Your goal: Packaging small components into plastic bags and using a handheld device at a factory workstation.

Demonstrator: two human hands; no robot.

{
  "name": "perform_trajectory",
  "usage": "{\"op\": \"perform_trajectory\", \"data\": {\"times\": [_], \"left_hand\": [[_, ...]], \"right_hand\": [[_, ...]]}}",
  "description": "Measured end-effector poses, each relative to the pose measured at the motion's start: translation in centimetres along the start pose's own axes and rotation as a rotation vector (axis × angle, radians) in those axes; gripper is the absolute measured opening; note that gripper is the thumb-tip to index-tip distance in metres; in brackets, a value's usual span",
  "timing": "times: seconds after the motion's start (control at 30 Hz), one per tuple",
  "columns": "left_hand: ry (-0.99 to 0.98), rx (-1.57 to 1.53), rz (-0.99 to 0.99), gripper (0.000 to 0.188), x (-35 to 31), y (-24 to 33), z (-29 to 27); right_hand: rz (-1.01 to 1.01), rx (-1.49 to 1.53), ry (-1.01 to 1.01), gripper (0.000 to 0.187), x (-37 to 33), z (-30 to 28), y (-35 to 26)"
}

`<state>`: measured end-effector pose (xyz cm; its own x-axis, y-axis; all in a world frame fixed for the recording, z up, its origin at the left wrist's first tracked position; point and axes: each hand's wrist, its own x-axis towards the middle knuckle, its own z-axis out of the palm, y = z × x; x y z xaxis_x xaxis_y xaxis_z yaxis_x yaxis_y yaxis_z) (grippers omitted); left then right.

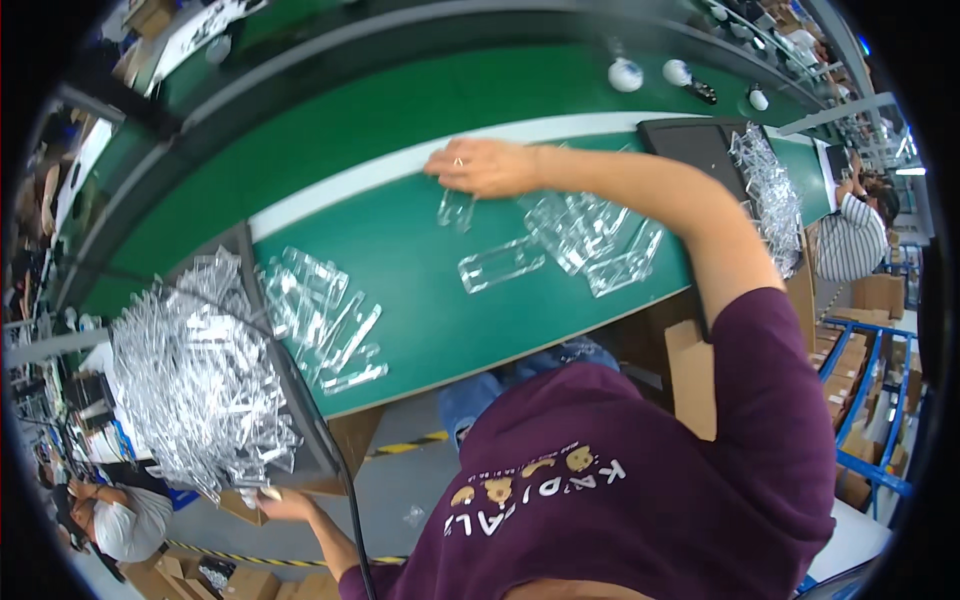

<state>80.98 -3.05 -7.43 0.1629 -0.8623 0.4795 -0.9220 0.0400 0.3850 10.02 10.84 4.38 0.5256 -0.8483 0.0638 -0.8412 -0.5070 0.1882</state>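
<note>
My right hand reaches across the green table to its far white edge, palm down and fingers bent together. Its fingers are closed on a clear plastic piece, which shows below the hand. One clear plastic frame lies flat nearby, beside a loose group of similar clear pieces under my right forearm. My left hand is low at the left, by the near end of a big heap of clear plastic pieces. Its fingers look closed, but what they hold is too small to make out.
More clear pieces lie on the table's left part. A dark tray and another heap stand at the right. A black cable hangs near my left arm. Beyond runs a green conveyor belt carrying white round items.
</note>
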Motion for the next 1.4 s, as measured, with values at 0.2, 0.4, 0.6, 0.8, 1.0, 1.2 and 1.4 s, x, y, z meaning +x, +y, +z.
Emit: {"op": "perform_trajectory", "data": {"times": [0.2,0.4,0.6,0.8,1.0,1.2,1.4], "left_hand": [[-0.455,0.107,-0.31,0.022,-9.2,12.3,-10.4],[-0.811,-0.469,0.496,0.03,-17.7,44.2,-9.1],[-0.956,-1.061,0.3,0.085,-22.8,75.3,2.6],[-0.847,-0.577,0.246,0.09,-27.8,86.4,10.6],[-0.584,-0.951,0.42,0.077,-23.1,83.3,13.9],[-0.837,-1.561,0.097,0.063,-13.1,79.3,7.2],[-1.331,-2.007,-0.512,0.054,-12.2,73.6,2.7]], "right_hand": [[0.462,0.431,0.079,0.015,-3.5,-1.5,-1.0],[1.159,1.365,0.698,0.022,-15.4,-6.9,-0.2],[1.29,1.928,0.923,0.045,-27.6,-8.9,-1.3],[1.286,2.122,1.191,0.054,-31.8,-8.7,-4.5],[1.224,2.25,1.199,0.055,-30.9,-9.2,-4.5],[1.166,1.983,0.854,0.054,-27.6,-11.0,-2.6],[1.206,0.885,0.651,0.052,-16.8,-12.7,-2.1]]}}
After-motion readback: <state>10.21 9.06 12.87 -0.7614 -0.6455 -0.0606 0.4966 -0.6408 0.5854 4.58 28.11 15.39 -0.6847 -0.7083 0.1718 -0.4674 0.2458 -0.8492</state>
